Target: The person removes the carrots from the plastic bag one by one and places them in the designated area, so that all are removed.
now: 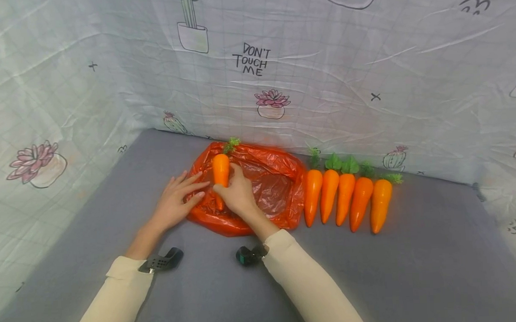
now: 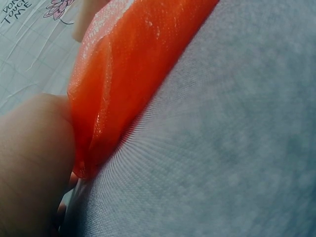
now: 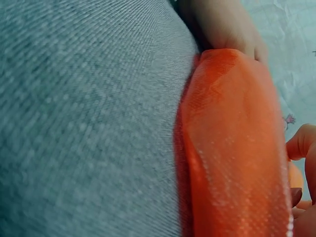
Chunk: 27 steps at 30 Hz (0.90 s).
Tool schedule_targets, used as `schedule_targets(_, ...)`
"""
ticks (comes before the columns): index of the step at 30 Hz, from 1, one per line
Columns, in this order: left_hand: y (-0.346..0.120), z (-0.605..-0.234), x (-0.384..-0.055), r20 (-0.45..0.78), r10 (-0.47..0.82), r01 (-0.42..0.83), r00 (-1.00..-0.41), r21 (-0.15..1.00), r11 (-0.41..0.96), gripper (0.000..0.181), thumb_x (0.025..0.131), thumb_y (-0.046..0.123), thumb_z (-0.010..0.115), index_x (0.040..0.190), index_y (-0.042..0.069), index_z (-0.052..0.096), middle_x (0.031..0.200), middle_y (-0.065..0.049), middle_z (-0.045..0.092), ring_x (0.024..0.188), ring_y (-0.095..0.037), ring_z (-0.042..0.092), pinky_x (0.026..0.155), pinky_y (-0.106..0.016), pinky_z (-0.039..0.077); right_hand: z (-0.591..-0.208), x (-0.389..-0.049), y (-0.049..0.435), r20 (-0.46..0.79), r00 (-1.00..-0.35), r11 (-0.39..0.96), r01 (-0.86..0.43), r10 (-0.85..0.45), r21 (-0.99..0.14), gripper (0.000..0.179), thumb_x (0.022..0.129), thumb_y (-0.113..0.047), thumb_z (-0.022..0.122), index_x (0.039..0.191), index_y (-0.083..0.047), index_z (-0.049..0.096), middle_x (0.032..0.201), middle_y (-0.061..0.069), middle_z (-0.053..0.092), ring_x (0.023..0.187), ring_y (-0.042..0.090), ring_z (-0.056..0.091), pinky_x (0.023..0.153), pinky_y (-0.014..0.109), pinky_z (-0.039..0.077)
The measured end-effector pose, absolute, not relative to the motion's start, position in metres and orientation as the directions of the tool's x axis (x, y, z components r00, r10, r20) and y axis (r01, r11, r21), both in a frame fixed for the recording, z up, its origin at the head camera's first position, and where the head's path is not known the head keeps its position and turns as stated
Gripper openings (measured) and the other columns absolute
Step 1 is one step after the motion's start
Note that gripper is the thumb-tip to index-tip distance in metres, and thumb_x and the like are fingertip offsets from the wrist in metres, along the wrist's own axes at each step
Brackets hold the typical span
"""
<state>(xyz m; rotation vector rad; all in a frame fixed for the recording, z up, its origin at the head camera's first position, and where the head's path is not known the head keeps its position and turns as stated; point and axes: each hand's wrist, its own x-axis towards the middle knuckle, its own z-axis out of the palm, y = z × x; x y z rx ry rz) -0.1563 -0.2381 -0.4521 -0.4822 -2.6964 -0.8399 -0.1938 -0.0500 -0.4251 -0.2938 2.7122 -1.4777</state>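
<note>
A red plastic bag (image 1: 226, 227) lies spread on the grey surface, its mouth facing up. Over its left part my right hand (image 1: 238, 190) pinches an orange toy carrot (image 1: 221, 169) with a green leafy top. The carrot's pointed end is toward me, inside the bag's outline. My left hand (image 1: 178, 199) rests at the bag's left edge, fingers extended over the rim. In the left wrist view the bag's side (image 2: 118, 74) stands beside that hand. The right wrist view shows the bag's near wall (image 3: 232, 138), with the right hand's fingers partly hidden behind it.
Several more toy carrots (image 1: 344, 198) lie in a row right of the bag, green tops toward the back. A printed cloth wall (image 1: 315, 83) rises behind and at the sides. The grey tabletop (image 1: 415, 269) extends in front and to the right.
</note>
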Motion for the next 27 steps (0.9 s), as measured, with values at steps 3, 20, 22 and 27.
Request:
schedule_targets(3, -0.238, -0.452, -0.156, 0.346, 0.228, 0.384, -0.91, 0.5, 0.777, 0.034, 0.094, 0.028, 0.06, 0.124, 0.011, 0.065, 0.143, -0.014, 0.046, 0.137, -0.044, 0.025, 0.11, -0.061, 0.009, -0.423, -0.193, -0.045, 0.057, -0.983, 0.512, -0.14, -0.175, -0.848, 0.077, 0.08, -0.027, 0.071, 0.145, -0.007, 0.035, 0.089, 0.003, 0.06, 0.064, 0.013, 0.058, 0.055, 0.026, 0.05)
schedule_targets(20, -0.236, -0.452, -0.158, 0.341, 0.23, 0.382, -0.912, 0.497, 0.779, 0.035, 0.095, 0.029, 0.06, 0.124, 0.011, 0.065, 0.144, -0.014, 0.045, 0.137, -0.045, 0.025, 0.111, -0.06, 0.009, -0.395, -0.191, 0.0, 0.107, -0.986, 0.425, -0.151, -0.126, -0.893, 0.075, 0.079, -0.024, 0.068, 0.145, -0.012, 0.035, 0.088, 0.005, 0.057, 0.074, 0.019, 0.053, 0.063, 0.03, 0.046)
schedule_targets(22, -0.236, -0.452, -0.158, 0.341, 0.23, 0.383, -0.911, 0.498, 0.778, 0.036, 0.094, 0.03, 0.06, 0.125, 0.012, 0.065, 0.144, -0.014, 0.045, 0.137, -0.045, 0.024, 0.111, -0.06, 0.009, -0.391, -0.192, 0.007, 0.122, -0.986, 0.42, -0.159, -0.114, -0.894, 0.074, 0.078, -0.023, 0.067, 0.145, -0.012, 0.036, 0.086, 0.004, 0.057, 0.072, 0.018, 0.052, 0.061, 0.03, 0.045)
schedule_targets(27, -0.235, -0.452, -0.158, 0.343, 0.228, 0.383, -0.911, 0.502, 0.776, 0.035, 0.094, 0.029, 0.061, 0.124, 0.012, 0.065, 0.144, -0.014, 0.045, 0.138, -0.044, 0.024, 0.111, -0.06, 0.008, -0.382, -0.193, 0.022, 0.146, -0.986, 0.4, -0.164, -0.076, -0.902, 0.073, 0.077, -0.022, 0.065, 0.144, -0.014, 0.037, 0.083, 0.003, 0.054, 0.068, 0.017, 0.049, 0.056, 0.029, 0.041)
